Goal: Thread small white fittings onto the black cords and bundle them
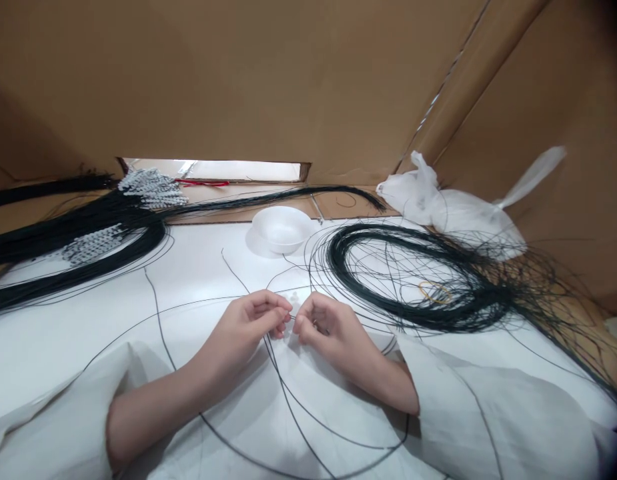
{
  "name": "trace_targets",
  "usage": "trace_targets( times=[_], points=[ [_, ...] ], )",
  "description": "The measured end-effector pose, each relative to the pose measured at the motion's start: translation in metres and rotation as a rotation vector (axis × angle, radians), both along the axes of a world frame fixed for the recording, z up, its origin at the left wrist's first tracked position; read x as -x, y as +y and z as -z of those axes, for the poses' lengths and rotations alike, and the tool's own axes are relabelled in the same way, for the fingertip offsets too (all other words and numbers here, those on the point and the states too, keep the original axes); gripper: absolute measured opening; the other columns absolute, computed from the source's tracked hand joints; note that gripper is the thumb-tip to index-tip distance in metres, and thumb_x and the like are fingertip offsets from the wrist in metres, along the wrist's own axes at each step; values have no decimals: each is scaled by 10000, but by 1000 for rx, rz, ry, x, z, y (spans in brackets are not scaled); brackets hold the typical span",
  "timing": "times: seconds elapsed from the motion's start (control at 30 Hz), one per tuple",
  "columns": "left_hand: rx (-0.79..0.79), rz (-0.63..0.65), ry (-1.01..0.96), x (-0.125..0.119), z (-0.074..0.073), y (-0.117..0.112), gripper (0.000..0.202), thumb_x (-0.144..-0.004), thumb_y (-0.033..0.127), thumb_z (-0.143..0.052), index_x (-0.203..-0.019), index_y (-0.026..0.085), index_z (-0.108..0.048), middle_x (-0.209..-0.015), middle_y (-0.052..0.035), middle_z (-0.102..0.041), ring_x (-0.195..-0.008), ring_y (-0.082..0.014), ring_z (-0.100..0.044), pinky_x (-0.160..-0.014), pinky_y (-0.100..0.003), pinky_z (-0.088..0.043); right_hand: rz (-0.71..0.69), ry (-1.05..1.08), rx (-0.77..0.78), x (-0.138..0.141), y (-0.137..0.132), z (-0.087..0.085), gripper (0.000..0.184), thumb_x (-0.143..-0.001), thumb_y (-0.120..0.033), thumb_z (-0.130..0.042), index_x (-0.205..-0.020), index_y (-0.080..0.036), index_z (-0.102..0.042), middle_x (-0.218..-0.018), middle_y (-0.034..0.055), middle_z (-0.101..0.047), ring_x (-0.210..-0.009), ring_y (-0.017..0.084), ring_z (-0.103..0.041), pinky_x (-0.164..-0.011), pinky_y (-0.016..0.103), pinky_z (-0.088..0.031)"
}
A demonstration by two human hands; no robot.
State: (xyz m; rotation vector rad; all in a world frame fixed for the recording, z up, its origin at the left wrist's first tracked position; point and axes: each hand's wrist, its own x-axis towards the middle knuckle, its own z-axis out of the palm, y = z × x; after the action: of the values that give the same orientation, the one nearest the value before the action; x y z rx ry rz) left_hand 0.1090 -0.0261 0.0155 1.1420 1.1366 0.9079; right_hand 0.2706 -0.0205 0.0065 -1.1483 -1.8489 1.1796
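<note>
My fingertips meet over thin black cord, hands close together with a small gap between.
My left hand (264, 319) pinches the black cord (289, 399), whose strands run down between my forearms and loop toward me; my right hand (322, 325) curls just beside it, thumb to forefinger, and I cannot tell what it grips. Straight beyond my hands sits a white bowl (282, 228). Beyond my right hand lies a dark coil (403, 315) with a plastic bag (468, 213) behind; beyond my left, dark bundles (78, 223).
</note>
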Motion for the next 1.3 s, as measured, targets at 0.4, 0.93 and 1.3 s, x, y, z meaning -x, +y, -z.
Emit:
trace_targets(
  times=[0.4,0.93,1.3],
  points=[
    [63,38,-68,0,1,0,114,-779,229,-563,-810,161,-649,-632,15,-555,-616,-87,-482,-613,-207,-374,1,-28,-22,0,1,1,87,-784,-159,-475,-700,-179,-470,-666,-8,-550,-633,107,-510,-567,233,-367],
    [37,33,2,1,0,0,142,-753,257,-585,-829,169,-667,-668,0,-586,-616,-107,-503,-615,-231,-400,11,59,85,2,2,-2,99,-749,-139,-477,-655,-170,-467,-610,-18,-524,-576,93,-486,-535,218,-361],
    [31,17,42,0,-2,0,127,-764,263,-582,-828,166,-632,-643,14,-578,-596,-92,-505,-589,-207,-398,0,23,48,1,4,-1,84,-736,-131,-478,-661,-169,-478,-620,-15,-536,-577,94,-483,-534,215,-351]
  ],
)
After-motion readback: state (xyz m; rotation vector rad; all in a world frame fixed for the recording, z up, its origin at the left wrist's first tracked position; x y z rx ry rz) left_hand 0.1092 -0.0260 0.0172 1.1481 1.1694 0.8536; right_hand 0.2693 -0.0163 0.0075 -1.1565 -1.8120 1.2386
